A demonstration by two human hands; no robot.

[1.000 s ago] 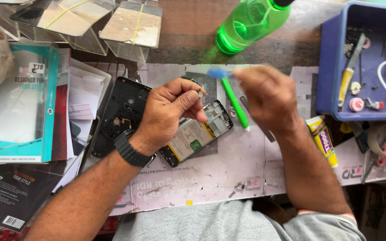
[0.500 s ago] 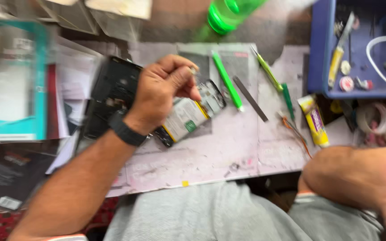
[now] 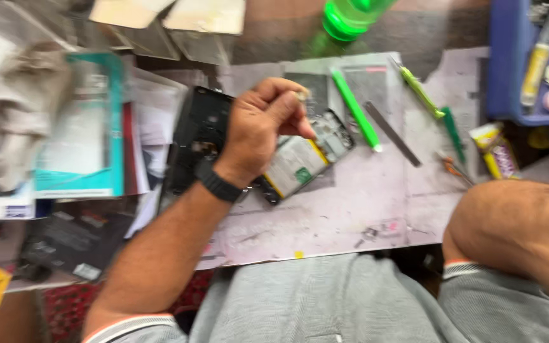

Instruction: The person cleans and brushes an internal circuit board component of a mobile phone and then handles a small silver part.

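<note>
Fingertips of your left hand [image 3: 258,130] pinch something tiny above the opened phone [image 3: 306,159]; keep that grip steady and low. Your right hand is out of view.

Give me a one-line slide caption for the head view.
Left hand pinches a tiny part above an opened phone on the work mat; right hand out of frame.

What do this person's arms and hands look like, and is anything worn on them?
Both arms are bare from short grey sleeves with an orange-and-white striped cuff, seen at the left sleeve and the right sleeve. The left wrist carries a black wristband. The left hand wears no glove or ring that shows. The right hand is out of view.
</note>
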